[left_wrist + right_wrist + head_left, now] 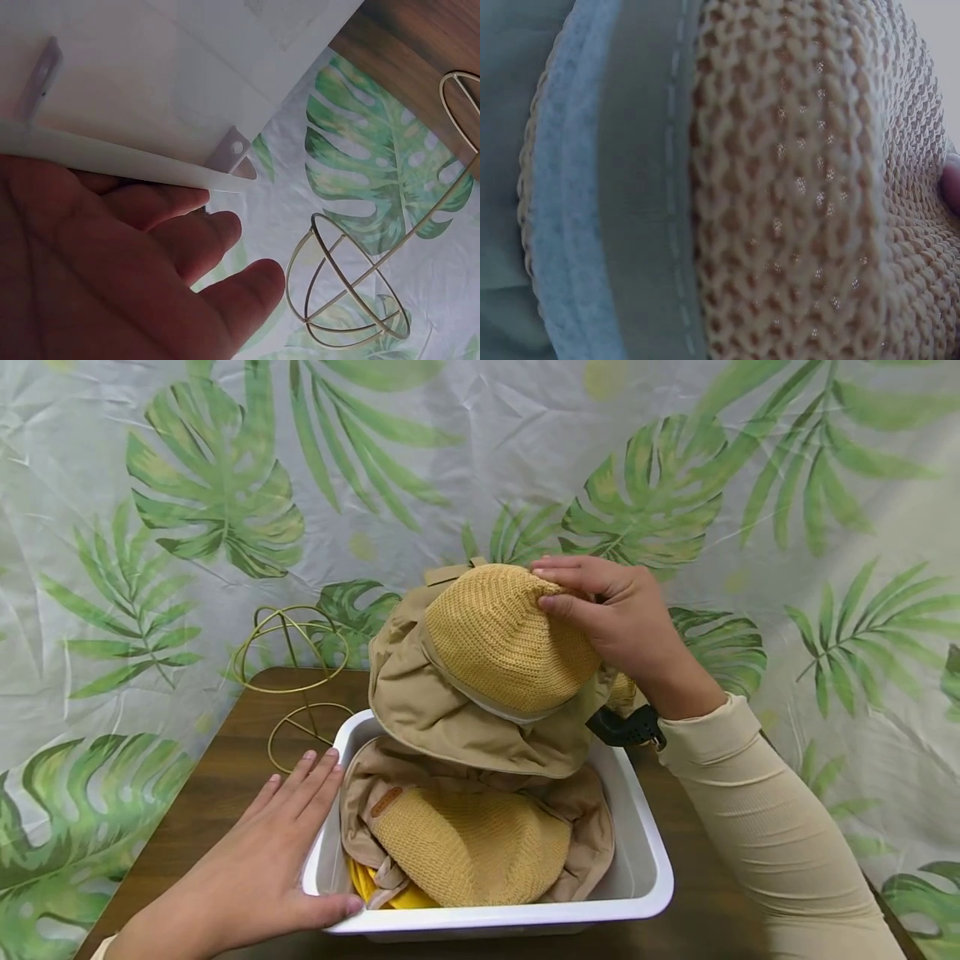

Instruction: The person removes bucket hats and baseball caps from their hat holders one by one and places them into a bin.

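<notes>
My right hand (611,614) pinches the crown of a sun hat (502,639) with a yellow knitted top and a beige cloth brim. That hat is held above the back of a white tub (660,893). In the right wrist view its knit (795,187) and pale inner band fill the picture, with a fingertip (952,184) at the right edge. A second knitted hat (480,843) with a small brown tag lies in the tub. My left hand (262,860) rests against the tub's left side, fingers straight; the left wrist view shows it along the rim (150,165).
A gold wire stand (292,652) is at the back left of the brown wooden table (217,777). Something bright yellow (412,897) lies under the lower hat. A leaf-printed cloth (510,443) hangs behind. A black strap (626,727) is on my right wrist.
</notes>
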`<state>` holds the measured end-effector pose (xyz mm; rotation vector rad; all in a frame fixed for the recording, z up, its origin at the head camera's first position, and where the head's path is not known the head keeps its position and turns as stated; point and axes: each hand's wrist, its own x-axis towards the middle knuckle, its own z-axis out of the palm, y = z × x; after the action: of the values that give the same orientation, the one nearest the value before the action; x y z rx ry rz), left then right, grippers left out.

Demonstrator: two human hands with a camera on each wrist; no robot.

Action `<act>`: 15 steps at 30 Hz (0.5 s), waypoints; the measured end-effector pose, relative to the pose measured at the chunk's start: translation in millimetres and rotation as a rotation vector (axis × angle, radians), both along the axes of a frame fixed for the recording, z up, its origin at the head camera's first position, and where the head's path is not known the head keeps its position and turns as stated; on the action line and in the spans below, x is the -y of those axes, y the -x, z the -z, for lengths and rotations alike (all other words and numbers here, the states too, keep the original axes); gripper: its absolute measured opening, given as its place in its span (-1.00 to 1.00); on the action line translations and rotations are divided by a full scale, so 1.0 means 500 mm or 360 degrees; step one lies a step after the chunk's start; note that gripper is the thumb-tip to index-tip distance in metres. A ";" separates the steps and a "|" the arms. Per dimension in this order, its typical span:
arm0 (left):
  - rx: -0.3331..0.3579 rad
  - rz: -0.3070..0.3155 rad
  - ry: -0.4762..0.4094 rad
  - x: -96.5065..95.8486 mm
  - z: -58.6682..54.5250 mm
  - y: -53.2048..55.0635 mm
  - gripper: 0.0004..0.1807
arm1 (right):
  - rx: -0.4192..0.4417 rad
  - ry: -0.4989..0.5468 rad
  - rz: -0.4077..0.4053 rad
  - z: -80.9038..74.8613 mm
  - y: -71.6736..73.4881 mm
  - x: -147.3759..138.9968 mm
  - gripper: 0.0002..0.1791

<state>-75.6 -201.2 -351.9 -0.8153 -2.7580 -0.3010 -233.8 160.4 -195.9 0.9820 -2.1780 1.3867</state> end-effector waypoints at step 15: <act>0.0014 -0.0005 -0.0003 0.000 0.008 0.003 0.32 | 0.0054 -0.0353 -0.0300 0.071 -0.046 0.043 -0.70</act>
<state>-77.0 -201.3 -355.7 -0.8111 -2.7663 -0.3072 -210.9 138.7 -231.4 1.2815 -2.3541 1.2673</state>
